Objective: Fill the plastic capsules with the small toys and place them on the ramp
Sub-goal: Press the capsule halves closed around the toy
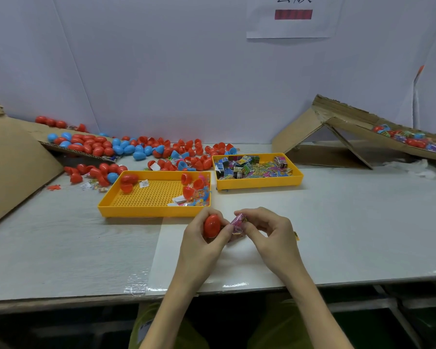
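Early days I'd say: your left hand (202, 239) grips a red capsule (212, 226), your right hand (271, 233) pinches a toy packet (238, 222). A few sit on the ramp (342, 114), and heaps of loose capsules (93, 143) wait left of it.

Both bare forearms converge just in front of the yellow tray (149, 212); the left hand (199, 244) curls its fingers round a red capsule (212, 225); the right hand (271, 234), just beside it, pinches a small pink packet (238, 222) between thumb and fingertips.
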